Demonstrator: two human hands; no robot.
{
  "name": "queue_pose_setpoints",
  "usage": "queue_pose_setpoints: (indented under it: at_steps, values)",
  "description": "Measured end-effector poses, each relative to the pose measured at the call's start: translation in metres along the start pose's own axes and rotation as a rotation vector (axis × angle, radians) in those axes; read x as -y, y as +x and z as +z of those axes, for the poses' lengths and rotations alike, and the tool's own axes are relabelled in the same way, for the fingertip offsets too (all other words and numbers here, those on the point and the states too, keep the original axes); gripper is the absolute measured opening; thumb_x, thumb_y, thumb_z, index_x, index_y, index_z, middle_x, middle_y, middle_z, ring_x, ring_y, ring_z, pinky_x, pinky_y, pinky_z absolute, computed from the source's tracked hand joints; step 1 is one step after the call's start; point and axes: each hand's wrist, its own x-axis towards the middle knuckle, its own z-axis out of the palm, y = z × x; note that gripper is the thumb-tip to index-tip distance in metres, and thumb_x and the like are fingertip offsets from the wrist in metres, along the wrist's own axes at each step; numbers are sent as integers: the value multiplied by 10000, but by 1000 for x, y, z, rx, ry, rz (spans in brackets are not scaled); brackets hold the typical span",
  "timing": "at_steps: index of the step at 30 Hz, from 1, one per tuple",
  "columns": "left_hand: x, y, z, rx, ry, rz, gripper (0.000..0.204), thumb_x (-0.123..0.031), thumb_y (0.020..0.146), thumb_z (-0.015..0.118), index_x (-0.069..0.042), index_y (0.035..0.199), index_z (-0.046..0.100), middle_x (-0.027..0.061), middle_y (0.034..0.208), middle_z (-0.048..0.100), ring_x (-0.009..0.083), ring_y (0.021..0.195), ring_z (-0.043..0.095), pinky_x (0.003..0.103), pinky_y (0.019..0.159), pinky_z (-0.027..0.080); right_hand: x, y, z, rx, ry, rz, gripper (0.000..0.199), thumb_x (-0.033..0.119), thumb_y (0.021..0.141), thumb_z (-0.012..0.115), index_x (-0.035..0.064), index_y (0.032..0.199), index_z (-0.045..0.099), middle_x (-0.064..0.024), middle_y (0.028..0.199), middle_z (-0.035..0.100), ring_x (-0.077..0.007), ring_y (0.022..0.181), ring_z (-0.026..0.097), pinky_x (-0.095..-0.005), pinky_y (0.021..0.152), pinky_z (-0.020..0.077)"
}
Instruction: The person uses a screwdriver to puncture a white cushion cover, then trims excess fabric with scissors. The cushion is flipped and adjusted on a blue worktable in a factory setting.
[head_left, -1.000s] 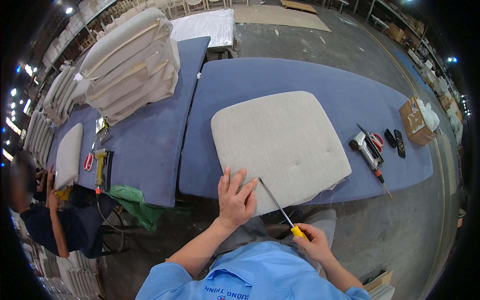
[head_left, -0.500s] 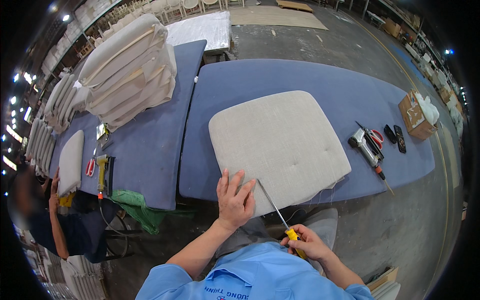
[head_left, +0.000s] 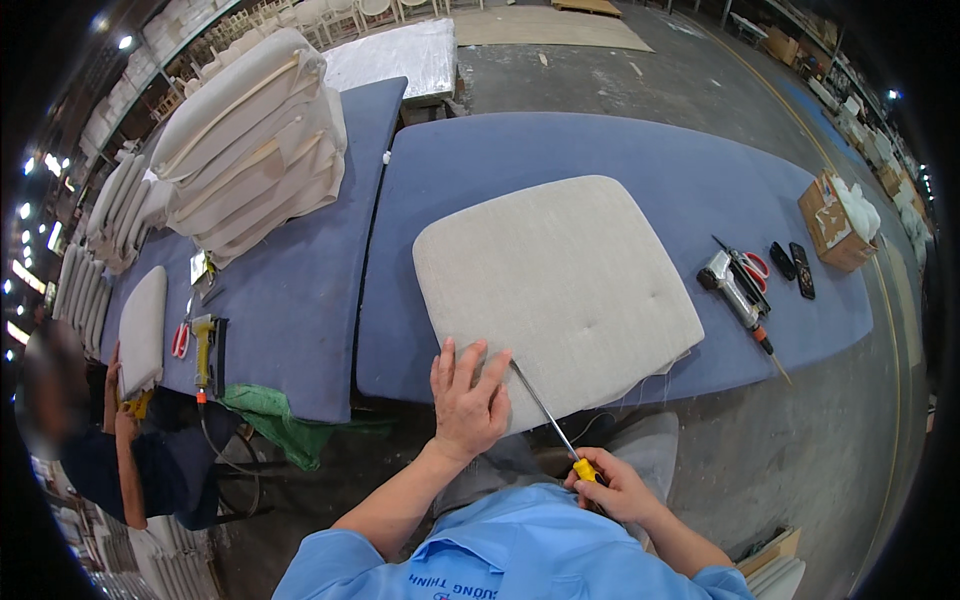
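A light beige upholstered seat cushion (head_left: pixel 560 270) lies on the blue padded table (head_left: pixel 440 150) in front of me. My left hand (head_left: pixel 470 405) rests on its near left corner, fingers spread flat on the fabric. My right hand (head_left: pixel 618 487) is closed round the yellow handle of a screwdriver (head_left: pixel 547 413), close to my body. The long metal shaft slants up and left, its tip against the cushion just beside my left fingertips. Whether the tip has gone into the fabric I cannot tell. Loose threads hang from the cushion's near right edge.
To the right lie a staple gun (head_left: pixel 738 297), red-handled scissors (head_left: pixel 756 265) and a black remote-like device (head_left: pixel 801 270), near a cardboard box (head_left: pixel 832 230) with white stuffing. On the left table, beige covered panels (head_left: pixel 255 140) are piled. A co-worker (head_left: pixel 130 440) there handles another cushion (head_left: pixel 143 325).
My right hand has turned slightly on the handle, covering more of it. My left hand and the cushion hold nearly the same place. The co-worker's hands have shifted lower.
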Motion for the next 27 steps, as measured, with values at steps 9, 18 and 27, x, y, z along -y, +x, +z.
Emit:
queue_pose_setpoints:
  at_steps: [9,18,27]
  values:
    - [-1,3,1,49,98,36,448,-158,889,652,-225,1320,756,167,1449,501,493,1440,352,623,1203,239,-8,-4,23,-333,-833,-311,622,117,945,757,76,1526,539,-168,1040,689,-330,844,695,-384,726,569]
    - [1,-1,8,32,125,33,444,-212,875,670,-250,1306,772,131,1454,518,484,1474,334,651,1212,227,-18,0,21,-407,-938,-407,648,108,946,725,134,1561,522,-98,1065,688,-299,821,717,-401,694,599]
    - [1,-6,12,7,142,50,448,-192,873,654,-227,1303,775,133,1471,522,475,1510,300,624,1231,192,-27,8,14,-469,-1023,-543,612,72,913,728,114,1507,586,-91,1049,690,-289,807,718,-396,659,594]
